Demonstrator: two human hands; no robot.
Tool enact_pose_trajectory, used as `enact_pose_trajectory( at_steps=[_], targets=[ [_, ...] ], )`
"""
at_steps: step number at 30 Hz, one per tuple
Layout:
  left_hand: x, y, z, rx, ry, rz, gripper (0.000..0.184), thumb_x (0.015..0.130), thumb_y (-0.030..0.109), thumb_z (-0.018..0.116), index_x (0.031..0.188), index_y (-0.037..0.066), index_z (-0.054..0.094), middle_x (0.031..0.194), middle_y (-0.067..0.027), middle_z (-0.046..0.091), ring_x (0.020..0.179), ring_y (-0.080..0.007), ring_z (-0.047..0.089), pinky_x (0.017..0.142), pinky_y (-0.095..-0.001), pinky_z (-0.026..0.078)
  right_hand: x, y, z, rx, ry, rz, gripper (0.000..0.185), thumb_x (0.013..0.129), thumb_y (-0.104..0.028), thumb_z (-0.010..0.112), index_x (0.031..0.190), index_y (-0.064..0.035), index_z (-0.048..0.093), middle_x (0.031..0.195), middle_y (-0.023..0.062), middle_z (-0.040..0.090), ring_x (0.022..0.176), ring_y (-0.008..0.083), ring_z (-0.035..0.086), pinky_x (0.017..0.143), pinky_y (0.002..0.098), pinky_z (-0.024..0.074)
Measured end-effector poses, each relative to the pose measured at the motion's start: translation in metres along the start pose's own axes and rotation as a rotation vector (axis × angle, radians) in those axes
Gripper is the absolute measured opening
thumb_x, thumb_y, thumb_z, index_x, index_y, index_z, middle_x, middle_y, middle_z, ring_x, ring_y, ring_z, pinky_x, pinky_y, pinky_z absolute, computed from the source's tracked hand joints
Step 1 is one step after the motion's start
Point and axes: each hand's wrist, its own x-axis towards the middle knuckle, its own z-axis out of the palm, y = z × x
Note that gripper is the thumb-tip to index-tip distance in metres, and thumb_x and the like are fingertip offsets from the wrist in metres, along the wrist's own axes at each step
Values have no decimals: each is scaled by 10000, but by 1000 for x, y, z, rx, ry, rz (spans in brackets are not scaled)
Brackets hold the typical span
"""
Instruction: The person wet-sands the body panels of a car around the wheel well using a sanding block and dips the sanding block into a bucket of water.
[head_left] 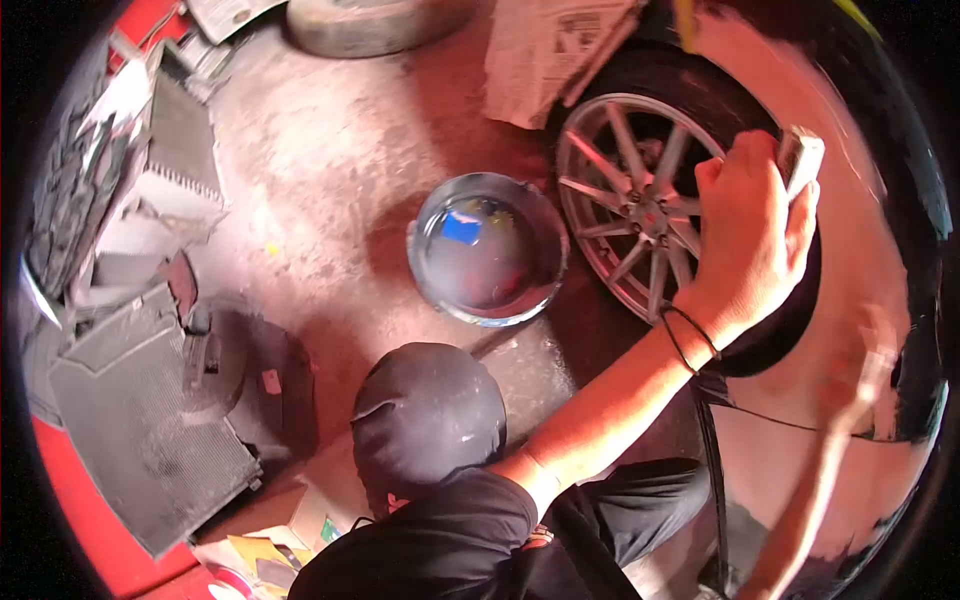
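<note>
Your left hand (750, 235) grips a block (803, 162); your right hand (866, 368) is too blurred to tell. Stroke the panel (855, 240) lightly, evenly.

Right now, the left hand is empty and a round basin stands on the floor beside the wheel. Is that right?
Not quite. The left hand is not empty: the head view shows it holding a pale block. The rest stands: a round basin is on the floor beside the wheel.

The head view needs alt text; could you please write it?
A left hand holds a pale block beside a wheel, while a blurred right hand is at the body panel. A bucket stands on the floor.
</note>
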Motion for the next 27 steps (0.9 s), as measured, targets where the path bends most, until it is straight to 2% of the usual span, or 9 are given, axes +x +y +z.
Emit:
enact_pose_trajectory(
  at_steps=[3,4,5,9,11,13,20,23,27],
  targets=[
    [24,-24,-47,-66,133,4,259,1042,93,709,1199,-50,560,1008,-265,658,921,-475,682,813,-526,546,-20,-168,128,644,-488,280,280,975,-124,750,1239,-30,755,1286,170,743,1172,330,708,1027,452,565],
    [30,-34,-62,-75,176,20,244,1043,88,706,1185,-49,563,1000,-265,661,926,-474,683,824,-524,544,-21,-221,184,787,-649,235,251,936,-99,795,1178,-34,786,1217,167,773,1096,322,743,980,447,589],
    [35,-39,-76,-93,217,9,229,1045,92,710,1161,-46,568,991,-261,680,919,-476,694,823,-525,549,-43,-260,291,990,-544,-108,206,936,-116,795,1122,-30,774,1120,164,779,1075,358,756,960,436,595],
    [46,-61,-123,74,285,7,245,1059,172,733,1137,-32,623,993,-247,735,885,-408,743,813,-496,582,-32,-419,371,685,-1077,65,375,981,-411,724,1157,-91,808,1181,221,807,1136,383,788,937,502,629],
    [41,-56,-150,74,179,-161,302,1058,154,734,1177,-59,555,1003,-302,683,852,-491,693,773,-545,549,-44,-449,398,527,-1147,31,373,988,-402,720,1158,-80,802,1160,228,807,1110,390,790,925,510,631],
    [56,-57,-167,-50,318,-5,301,1093,213,730,1225,-27,605,1056,-230,734,835,-371,749,759,-470,613,-57,-461,407,486,-1190,-17,370,995,-392,716,1159,-70,796,1139,235,806,1084,398,792,913,518,632],
    [67,-65,-216,-380,460,-480,403,1109,308,744,1375,27,631,1089,-112,752,871,-222,773,726,-375,653,8,-367,290,789,-1081,-85,361,1019,-358,702,1163,-35,774,1065,259,803,991,426,800,872,545,637],
    [64,-73,-220,-389,495,-526,404,1125,298,723,1369,-10,630,1096,-110,732,836,-214,756,746,-377,661,94,-279,155,870,-1000,178,214,1020,-105,718,1212,-17,751,1084,221,795,1029,348,806,905,471,633],
    [54,-85,-206,-290,465,-557,430,1121,322,729,1386,-2,631,1130,-127,731,892,-237,769,824,-394,685,133,-158,-10,552,-382,414,347,1007,-38,716,1353,-54,740,1217,156,784,1055,231,794,924,391,640]
  ],
)
